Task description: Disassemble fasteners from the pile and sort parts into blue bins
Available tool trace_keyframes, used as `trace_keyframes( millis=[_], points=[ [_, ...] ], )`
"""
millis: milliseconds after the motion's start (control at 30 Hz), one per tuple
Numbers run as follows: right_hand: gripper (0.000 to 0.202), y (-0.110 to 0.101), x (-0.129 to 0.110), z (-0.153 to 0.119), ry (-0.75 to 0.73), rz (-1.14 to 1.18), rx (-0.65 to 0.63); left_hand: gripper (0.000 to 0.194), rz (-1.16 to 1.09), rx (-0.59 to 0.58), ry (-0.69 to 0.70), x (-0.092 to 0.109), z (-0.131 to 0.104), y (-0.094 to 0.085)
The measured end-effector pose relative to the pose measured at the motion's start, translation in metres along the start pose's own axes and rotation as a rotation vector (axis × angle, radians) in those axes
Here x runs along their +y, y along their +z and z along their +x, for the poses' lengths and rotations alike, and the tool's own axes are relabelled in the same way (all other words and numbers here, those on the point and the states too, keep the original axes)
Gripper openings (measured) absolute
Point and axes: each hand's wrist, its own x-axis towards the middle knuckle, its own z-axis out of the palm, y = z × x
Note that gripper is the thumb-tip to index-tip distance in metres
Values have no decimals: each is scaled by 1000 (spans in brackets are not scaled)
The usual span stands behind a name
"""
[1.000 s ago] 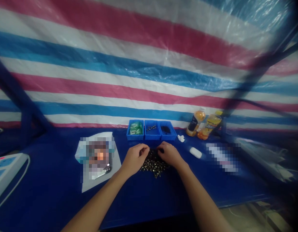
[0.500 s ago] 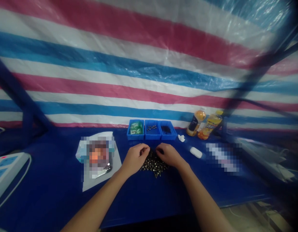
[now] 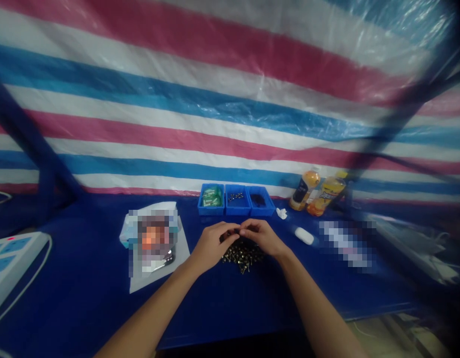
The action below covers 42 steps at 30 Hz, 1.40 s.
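Note:
My left hand [image 3: 216,244] and my right hand [image 3: 262,235] meet fingertip to fingertip over a pile of small dark metal parts, perhaps screws [image 3: 243,257]. Thumb and fingers of each are pinched together. Whatever sits between the fingertips is too small to make out. Just beyond the hands, three blue bins stand side by side. Green-and-white packets lie in the left bin [image 3: 211,211], a few small metal pieces in the middle bin [image 3: 237,211], and dark small parts in the right bin [image 3: 264,211].
On the left, a white sheet [image 3: 138,282] lies under a blurred-out item, with a power strip [image 3: 19,258] farther left. To the right are a crumpled tissue [image 3: 281,213], a white case [image 3: 304,236] and two bottles, one dark-labelled [image 3: 303,191] and one yellow [image 3: 325,196].
Both hands have come together; their fingertips were apart on either side of the pile and now touch above it. The view has shifted slightly.

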Motion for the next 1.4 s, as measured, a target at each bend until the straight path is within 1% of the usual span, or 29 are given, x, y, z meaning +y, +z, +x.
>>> trace_keyframes(
  millis=[67,133,267,333,400,467,533,600,733,767,833,900,933,967,1067,1133,1167,1233,1300,1367,1400],
  points=[
    [25,2,2,1,13,43,26,16,16,23,-2,0,0,-1],
    [27,3,2,2,17,34,40,14,20,43,-5,0,1,-2],
    [32,5,1,1,23,-129,27,15,21,58,-22,1,1,-1],
    [36,6,1,1,33,-170,17,15,19,55,-35,1,0,-1],
    [36,5,2,1,43,-141,14,18,1,67,-54,1,0,0],
    [35,3,2,0,55,-36,33,25,-24,85,-81,2,0,0],
    [34,0,2,-1,65,122,74,26,-33,99,-105,3,-1,0],
    [33,-3,1,-2,60,266,125,23,-18,107,-112,4,0,-1],
    [30,-8,-4,-4,29,456,173,22,13,110,-107,4,0,-2],
    [30,-9,-4,-4,48,477,175,22,16,109,-106,4,0,-2],
    [32,-12,-3,-3,141,454,195,21,18,106,-104,3,0,-2],
    [35,-16,1,-1,260,373,243,21,16,104,-102,3,0,-1],
    [36,-18,3,1,297,340,284,22,15,103,-103,3,0,-1],
    [36,-20,6,2,307,329,338,22,16,103,-103,3,0,-1],
    [42,-24,14,7,248,355,470,22,22,105,-104,4,0,-1],
    [47,-25,18,8,226,272,496,22,25,98,-108,4,0,-1],
    [48,-25,20,8,223,176,492,22,25,96,-110,4,0,-1],
    [42,-24,22,7,174,-98,474,23,25,97,-113,3,0,-1],
    [32,-23,22,5,76,-390,386,24,26,94,-114,3,1,-1],
    [24,-20,21,2,-8,-616,235,24,28,78,-117,3,1,-1],
    [23,-19,20,0,-26,-695,163,23,29,68,-121,3,1,-1]
  ],
)
